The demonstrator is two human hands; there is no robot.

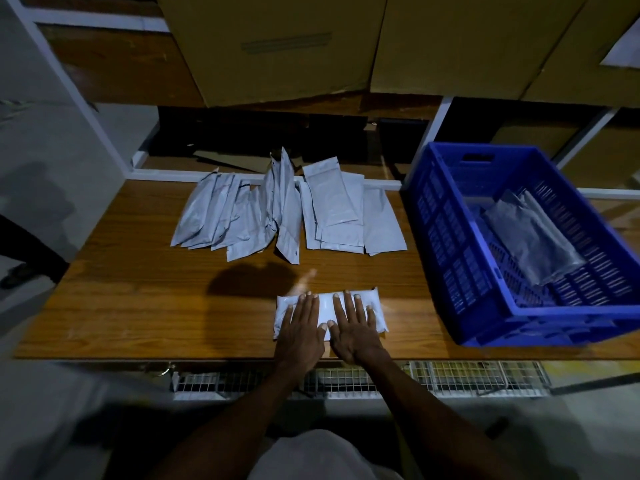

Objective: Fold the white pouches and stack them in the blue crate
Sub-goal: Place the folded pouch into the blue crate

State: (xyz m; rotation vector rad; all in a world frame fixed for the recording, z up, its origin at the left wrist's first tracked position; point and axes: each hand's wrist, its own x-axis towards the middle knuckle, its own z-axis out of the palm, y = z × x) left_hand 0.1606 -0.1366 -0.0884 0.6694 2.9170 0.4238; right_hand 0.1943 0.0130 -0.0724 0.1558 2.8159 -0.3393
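A white pouch [327, 304] lies folded near the front edge of the wooden table [138, 306]. My left hand [301, 327] presses flat on its left half with straight fingers. My right hand [355, 327] presses flat on its right half, the thumbs nearly meeting. Several unfolded white pouches [287, 211] lie in a loose pile at the back of the table. The blue crate [460, 271] stands at the table's right end, with folded pouches [533, 237] lying inside it.
Large cardboard boxes [277, 46] sit on the shelf behind the table. A white shelf frame [433, 123] rises behind the crate. A wire mesh rack [450, 375] runs below the table's front edge. A dark shoe [17, 273] shows on the floor at left.
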